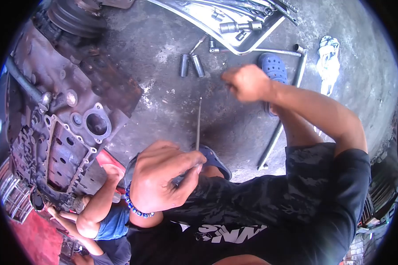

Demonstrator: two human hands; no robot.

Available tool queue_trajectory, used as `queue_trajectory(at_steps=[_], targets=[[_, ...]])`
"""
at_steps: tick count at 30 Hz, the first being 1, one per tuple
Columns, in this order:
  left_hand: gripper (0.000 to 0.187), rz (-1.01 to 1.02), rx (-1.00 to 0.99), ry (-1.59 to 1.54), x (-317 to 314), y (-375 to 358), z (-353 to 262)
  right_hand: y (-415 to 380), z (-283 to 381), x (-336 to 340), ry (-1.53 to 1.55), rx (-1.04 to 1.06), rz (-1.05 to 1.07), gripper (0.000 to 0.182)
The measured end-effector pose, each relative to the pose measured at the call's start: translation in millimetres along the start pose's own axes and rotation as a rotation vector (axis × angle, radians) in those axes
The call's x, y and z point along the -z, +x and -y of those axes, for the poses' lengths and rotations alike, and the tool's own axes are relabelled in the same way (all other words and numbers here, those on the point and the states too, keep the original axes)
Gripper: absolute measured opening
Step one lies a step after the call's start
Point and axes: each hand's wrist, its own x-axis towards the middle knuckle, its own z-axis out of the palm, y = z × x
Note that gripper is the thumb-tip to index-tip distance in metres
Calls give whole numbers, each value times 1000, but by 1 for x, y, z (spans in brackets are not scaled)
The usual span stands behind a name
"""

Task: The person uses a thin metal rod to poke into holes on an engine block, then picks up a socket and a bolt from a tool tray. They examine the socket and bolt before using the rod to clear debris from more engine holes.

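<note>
A thin metal rod (199, 117) stands out from the pinched fingers of my left hand (166, 174), which wears a blue bead bracelet. The rod's far end points away from me, over the floor. My right hand (247, 82) is held out above the floor with its fingers curled in and slightly blurred; whether anything is inside I cannot make out. Left of my right hand, two deep sockets (191, 65) lie side by side on the floor. A ratchet-like tool (200, 43) touches their upper end.
An engine block (66, 115) fills the left side. A metal tray (247, 48) of wrenches and sockets lies at the top. A long bar (272, 143) and a crumpled silver-white wrapper (328, 59) lie to the right. Another person's leg (95, 210) and hands are at lower left.
</note>
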Motion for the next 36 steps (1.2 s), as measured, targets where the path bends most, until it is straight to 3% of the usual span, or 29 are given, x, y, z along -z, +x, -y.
queue_trajectory(at_steps=[2, 6, 8, 9, 16, 20, 26, 29, 36], targets=[[17, -39, -2, 26, -2, 0, 1, 8, -42, 0, -131, 51, -150, 26], [17, -84, 53, 59, 0, -5, 2, 20, -96, 27, -338, -178, -406, 32], [17, -89, 82, 58, 2, -5, -1, 24, -119, 34, -335, -272, -396, 34], [17, -97, 82, 68, 3, -5, -1, 25, -124, 38, -381, -352, -267, 34], [15, -107, 107, 129, 3, -3, -2, 45, -101, 32, -434, -327, 6, 44], [15, -127, 86, 124, 1, -3, -1, 47, -94, 31, -388, -339, -132, 45], [15, -136, 67, 131, -1, -5, -2, 58, -102, 33, -393, -373, 18, 38], [15, -141, 65, 147, -1, -8, -1, 64, -95, 36, -401, -450, 73, 25], [16, -153, 103, 164, 2, -17, -3, 66, -77, 42, -412, -349, -6, 32]])
